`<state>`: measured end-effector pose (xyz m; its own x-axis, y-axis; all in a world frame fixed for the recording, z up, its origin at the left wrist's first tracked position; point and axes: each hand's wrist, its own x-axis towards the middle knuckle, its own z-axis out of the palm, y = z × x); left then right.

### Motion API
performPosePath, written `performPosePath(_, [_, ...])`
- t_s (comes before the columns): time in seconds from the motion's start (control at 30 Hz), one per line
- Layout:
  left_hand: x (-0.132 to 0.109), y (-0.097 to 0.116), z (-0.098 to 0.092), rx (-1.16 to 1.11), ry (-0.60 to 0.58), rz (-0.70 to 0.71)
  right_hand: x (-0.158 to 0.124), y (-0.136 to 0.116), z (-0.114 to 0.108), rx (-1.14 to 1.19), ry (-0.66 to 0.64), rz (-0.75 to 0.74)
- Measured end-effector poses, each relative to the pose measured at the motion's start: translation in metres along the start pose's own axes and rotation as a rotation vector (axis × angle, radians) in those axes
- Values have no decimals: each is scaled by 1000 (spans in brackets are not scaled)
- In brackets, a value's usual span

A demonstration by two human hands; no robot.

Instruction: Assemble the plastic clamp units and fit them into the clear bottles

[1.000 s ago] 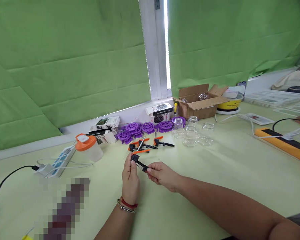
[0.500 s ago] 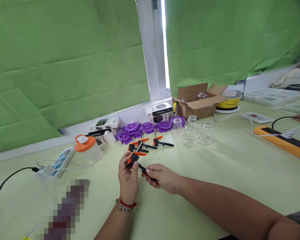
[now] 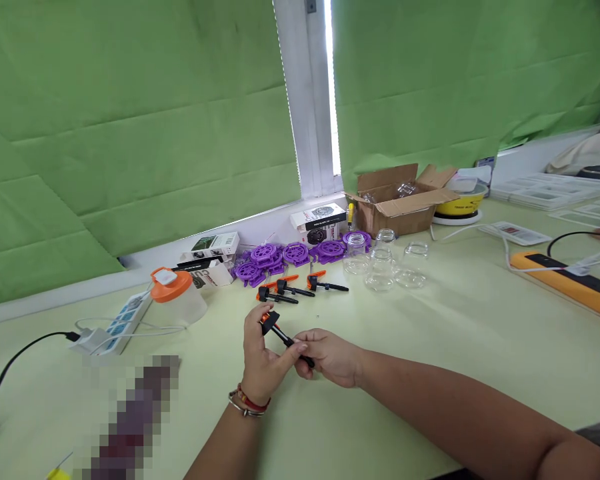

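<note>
"What has just changed in the hands?"

"The left hand (image 3: 260,360) has turned. Its thumb, up by the head (image 3: 270,323) of the tool (image 3: 282,335) half a second ago, now stretches along it to the fingers of the right hand (image 3: 333,357). The orange lever (image 3: 265,319) jutted out past the hand then; now just a bit shows, tucked by the left fingers."

"Meaning what?"

"I'd read it as the tool being turned or adjusted, with that work unfinished."

"And where does the tool lie?"

"Slanting between both hands, over the desk (image 3: 410,360). The right hand is pinched on the handle (image 3: 308,362), whose end pokes out below. The left is curled at the head, thumb spread wide of the fingers; how firmly it presses, I can't tell."

"What's beyond?"

"Three similar tools (image 3: 285,299) lie just past the left hand, apart from it. Behind them come purple discs (image 3: 296,255), with glass jars (image 3: 381,270) to the right. Farther off stands an open carton (image 3: 405,219), near the green curtain (image 3: 420,93)."
</note>
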<state>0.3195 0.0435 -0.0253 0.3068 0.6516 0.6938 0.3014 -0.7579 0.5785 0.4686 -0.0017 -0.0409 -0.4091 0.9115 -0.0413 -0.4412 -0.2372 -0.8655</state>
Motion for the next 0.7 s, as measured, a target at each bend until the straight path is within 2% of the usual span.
performPosePath(0.2, [0, 8, 1, 99, -93, -14, -1, -5, -4, 77, 50, 49])
performPosePath(0.33, [-1, 11, 4, 128, -138, -38, -3, -7, -6, 56, 135, 69])
performPosePath(0.7, [-8, 6, 18, 280, -205, 6, -1, -11, -6, 61, 186, 216])
